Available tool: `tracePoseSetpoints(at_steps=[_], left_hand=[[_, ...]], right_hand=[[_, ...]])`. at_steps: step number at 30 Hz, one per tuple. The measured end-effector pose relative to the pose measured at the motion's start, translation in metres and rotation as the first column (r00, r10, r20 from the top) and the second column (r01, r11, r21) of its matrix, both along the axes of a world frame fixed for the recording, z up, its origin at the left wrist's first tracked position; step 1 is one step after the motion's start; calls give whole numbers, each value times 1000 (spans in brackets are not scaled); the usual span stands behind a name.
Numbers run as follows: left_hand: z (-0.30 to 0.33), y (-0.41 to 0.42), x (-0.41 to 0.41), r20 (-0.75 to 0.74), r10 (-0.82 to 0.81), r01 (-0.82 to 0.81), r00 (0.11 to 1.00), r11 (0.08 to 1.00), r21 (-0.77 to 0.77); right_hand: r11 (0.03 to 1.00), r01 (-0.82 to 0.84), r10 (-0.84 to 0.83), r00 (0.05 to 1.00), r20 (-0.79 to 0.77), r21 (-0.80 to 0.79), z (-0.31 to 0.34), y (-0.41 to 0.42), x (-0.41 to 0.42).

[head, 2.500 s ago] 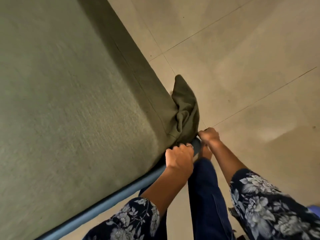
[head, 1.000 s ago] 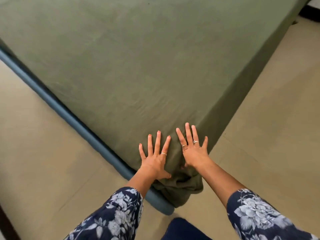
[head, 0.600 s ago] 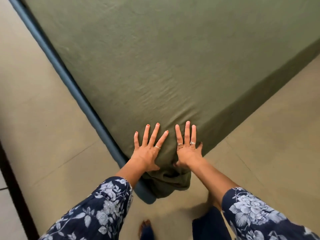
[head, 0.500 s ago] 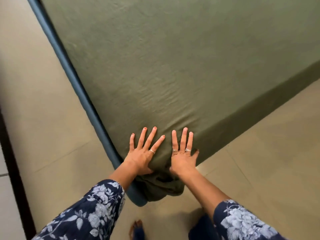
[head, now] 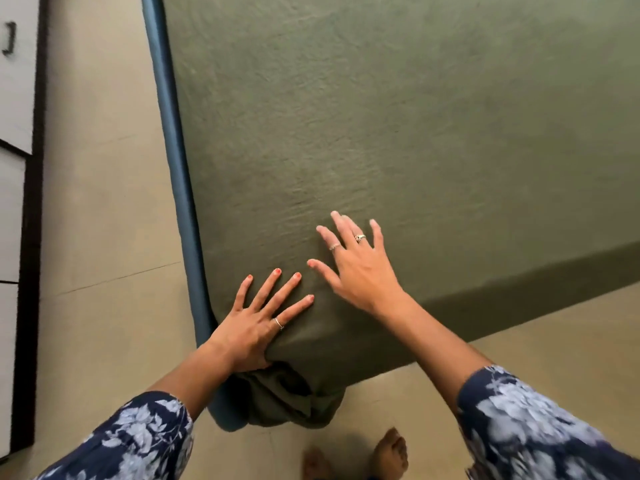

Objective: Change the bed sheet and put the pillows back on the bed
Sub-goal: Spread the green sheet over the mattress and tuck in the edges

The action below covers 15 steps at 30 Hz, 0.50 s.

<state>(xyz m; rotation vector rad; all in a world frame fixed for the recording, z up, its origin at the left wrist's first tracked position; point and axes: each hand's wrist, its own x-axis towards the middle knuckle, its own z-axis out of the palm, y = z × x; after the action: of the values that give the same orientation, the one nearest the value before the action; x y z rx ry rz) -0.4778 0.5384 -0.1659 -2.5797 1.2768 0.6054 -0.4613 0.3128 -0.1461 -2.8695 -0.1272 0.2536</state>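
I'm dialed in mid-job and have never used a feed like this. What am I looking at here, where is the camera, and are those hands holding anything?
There is one picture, from a wide-angle camera on the person's head, looking down over their arms. No machine: these are two bare hands in floral sleeves. The big green surface is the bed sheet spread over the mattress. The blue strip along its left side is the bed edge. The left hand lies flat on the sheet's near corner, fingers spread. The right hand, blurred, is spread open over the sheet further in. Neither holds anything. Bunched sheet fabric hangs below the corner. Bare feet stand on the tiled floor. No pillows are in view.
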Motion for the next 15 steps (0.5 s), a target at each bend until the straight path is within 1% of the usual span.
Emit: tracePoseSetpoints(at_steps=[2,5,7,9,11,13,15], left_hand=[[-2,3,0,31,-19,20,999,999,-32],[-5,5,0,63,-48,52,997,997,-60],[-8,6,1,81,-51,58,995,995,-84],[-7,6,2,101,-68,77,993,994,-79],[-11,8,-1,159,-91,107,983,989,-100],[-11,10,-1,170,-95,115,981,987,-110],[-11,10,1,228,-110,143,968,980,-136]], right_hand=[[996,-87,87,996,-21,4,-21,-8,3],[995,-91,94,993,70,-44,-39,-9,-1],[996,-81,86,987,139,-41,-43,-10,1],[997,-75,78,986,148,-25,-46,-10,2],[997,-74,78,979,189,-27,-49,-10,-2],[997,-77,79,975,209,-15,-49,-11,0],[997,-76,78,975,210,-14,-52,-12,1]])
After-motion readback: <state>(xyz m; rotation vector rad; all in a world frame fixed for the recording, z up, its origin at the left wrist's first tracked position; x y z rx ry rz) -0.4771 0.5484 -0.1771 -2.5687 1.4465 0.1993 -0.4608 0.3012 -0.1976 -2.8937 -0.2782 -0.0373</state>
